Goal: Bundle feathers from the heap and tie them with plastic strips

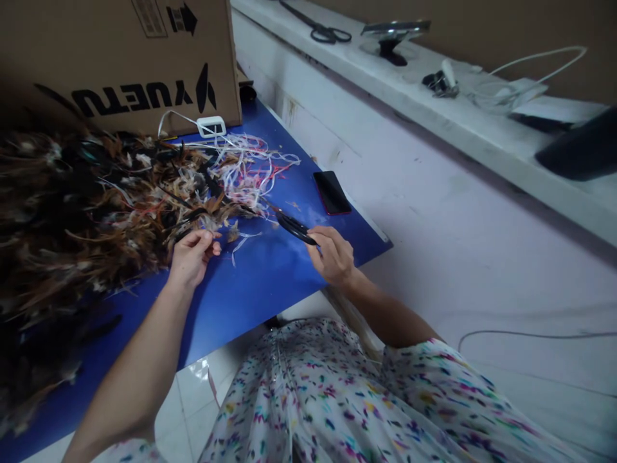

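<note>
My left hand (193, 256) is closed in a pinch at the near edge of the feather pile, with brown and dark feathers (193, 215) at its fingertips. The exact spot of the pinch is partly hidden. Wrapped around black-handled scissors (295, 227) is my right hand (332, 255), over the blue table (250, 283). Their blades point left toward the feathers and are hard to see. White and pink ribbon strips (248, 170) lie tangled just beyond the scissors.
Behind the feathers stands a cardboard box (130, 51), a small white device (211, 127) before it. A phone (331, 192) lies near the table's right edge. Another pair of scissors (328, 33), a round metal-rimmed stand (393, 32) and a white cable (535, 61) occupy the wall ledge.
</note>
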The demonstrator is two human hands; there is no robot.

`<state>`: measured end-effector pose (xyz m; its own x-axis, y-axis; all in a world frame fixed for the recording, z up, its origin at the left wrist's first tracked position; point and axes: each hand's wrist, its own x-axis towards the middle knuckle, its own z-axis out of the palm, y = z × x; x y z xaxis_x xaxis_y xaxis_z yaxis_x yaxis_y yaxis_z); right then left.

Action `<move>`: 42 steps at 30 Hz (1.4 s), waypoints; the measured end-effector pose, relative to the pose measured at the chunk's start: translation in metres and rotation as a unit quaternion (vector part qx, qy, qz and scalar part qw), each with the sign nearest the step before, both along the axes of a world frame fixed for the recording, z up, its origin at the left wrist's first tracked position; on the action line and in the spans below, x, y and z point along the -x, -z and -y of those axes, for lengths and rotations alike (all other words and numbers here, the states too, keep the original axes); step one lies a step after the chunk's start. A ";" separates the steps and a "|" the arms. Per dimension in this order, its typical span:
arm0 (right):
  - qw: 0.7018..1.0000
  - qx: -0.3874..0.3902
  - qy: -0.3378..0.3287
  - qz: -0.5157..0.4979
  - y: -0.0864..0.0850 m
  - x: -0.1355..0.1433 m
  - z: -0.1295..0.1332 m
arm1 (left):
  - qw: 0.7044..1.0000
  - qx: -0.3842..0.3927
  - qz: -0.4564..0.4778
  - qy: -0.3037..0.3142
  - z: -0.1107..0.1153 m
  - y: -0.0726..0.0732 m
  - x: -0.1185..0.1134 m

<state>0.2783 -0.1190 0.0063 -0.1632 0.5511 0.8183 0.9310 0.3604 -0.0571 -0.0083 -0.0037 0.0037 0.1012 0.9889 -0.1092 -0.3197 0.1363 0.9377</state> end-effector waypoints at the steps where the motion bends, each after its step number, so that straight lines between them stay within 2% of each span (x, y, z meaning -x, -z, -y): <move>1: 1.000 -0.014 -0.006 0.001 -0.002 0.002 0.001 | 1.000 0.001 0.002 0.001 0.000 0.000 0.000; 7: 0.998 -0.055 0.038 0.008 -0.021 -0.007 0.019 | 1.000 0.002 0.008 0.000 0.000 0.000 -0.001; 11: 0.993 -0.093 0.066 0.019 -0.022 -0.024 0.026 | 0.999 0.000 0.039 -0.013 -0.001 0.000 -0.001; 17: 0.989 -0.076 0.071 0.107 0.004 -0.052 0.014 | 0.995 -0.015 0.093 -0.032 -0.002 -0.001 0.003; 21: 0.988 0.001 0.062 0.141 0.023 -0.062 0.009 | 0.994 -0.022 0.106 -0.029 -0.003 -0.001 0.003; 24: 0.982 0.062 0.046 0.171 0.028 -0.061 0.009 | 0.994 -0.019 0.104 -0.027 -0.003 0.000 0.003; 27: 0.975 0.066 0.018 0.210 0.025 -0.058 0.009 | 0.994 -0.017 0.102 -0.025 -0.002 0.001 0.003; 31: 0.966 0.062 0.020 0.251 0.015 -0.058 0.012 | 0.995 -0.021 0.100 -0.018 -0.001 0.001 0.003; 38: 0.939 0.160 0.019 0.304 -0.004 -0.063 0.025 | 0.995 -0.012 0.099 -0.012 -0.001 -0.001 0.003; 42: 0.927 0.225 0.014 0.299 -0.018 -0.054 0.029 | 0.994 -0.012 0.112 -0.003 -0.001 0.000 0.003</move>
